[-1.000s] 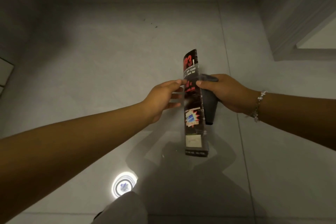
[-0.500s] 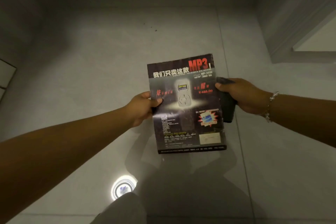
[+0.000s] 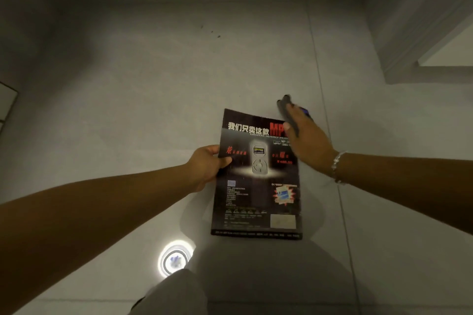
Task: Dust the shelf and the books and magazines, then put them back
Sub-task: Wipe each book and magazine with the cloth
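The tiled floor (image 3: 128, 84) fills the frame, with a door frame (image 3: 409, 41) at 2 o'clock and a bright round reflection (image 3: 175, 258) at 6 o'clock.

The magazine (image 3: 258, 186) sits just right of centre, held clear of the floor. One second ago it stood edge-on to you; half a second ago it had turned face-up; now its cover is flat towards you and open to wiping. No shelf is in view.

Your left hand (image 3: 204, 167) grips the magazine's 9 o'clock edge, thumb clamped on the cover, fingers hidden beneath.

Your right hand (image 3: 307, 140) has moved from the 3 o'clock edge up onto the 1 o'clock corner. Its fingers are curled round a dark duster (image 3: 288, 112) with a blue part at its far side; the exact kind cannot be told through blur. It lies across the cover's corner.

Judgement: the cover wipe is beginning at the top. Expect a stroke towards 6 o'clock. Keep the left grip firm, as the thin magazine will likely flex under pressure. Return to the shelf is not yet due.
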